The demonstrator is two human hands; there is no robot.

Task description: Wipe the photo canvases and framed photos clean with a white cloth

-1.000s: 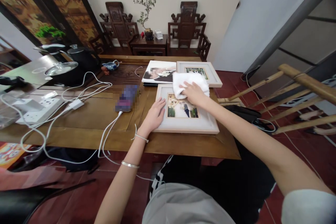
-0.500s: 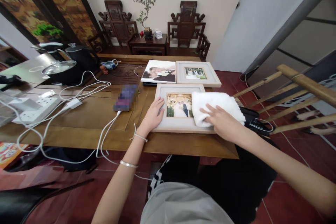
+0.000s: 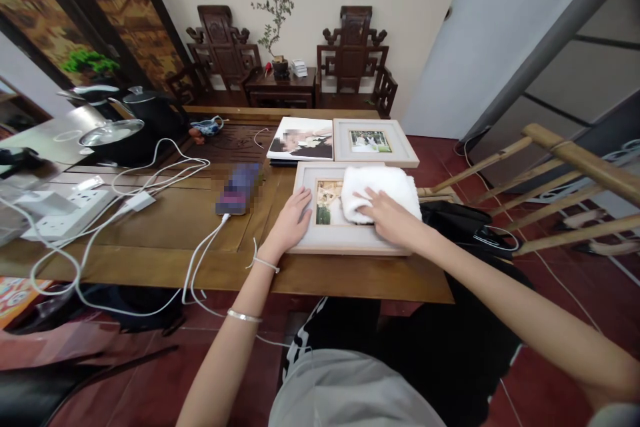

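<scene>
A pale wooden picture frame [image 3: 345, 241] with a photo lies flat near the front right of the wooden table [image 3: 165, 227]. My left hand [image 3: 291, 218] rests flat on the frame's left border, fingers stretched out. My right hand [image 3: 390, 217] presses a folded white cloth [image 3: 380, 187] onto the frame's glass, covering the right half of the photo. The fingers lie flat on the cloth.
A second frame [image 3: 373, 141] and a photo print [image 3: 301, 139] lie behind. A phone [image 3: 239, 188] on a white cable, a power strip [image 3: 65, 211], kettles [image 3: 150, 113] and loose cables sit left. Bamboo chair rails [image 3: 560, 193] stand to the right.
My right hand swept the cloth from the frame's top to its right edge, then back left over the photo. My left hand stayed on the frame's left border.
</scene>
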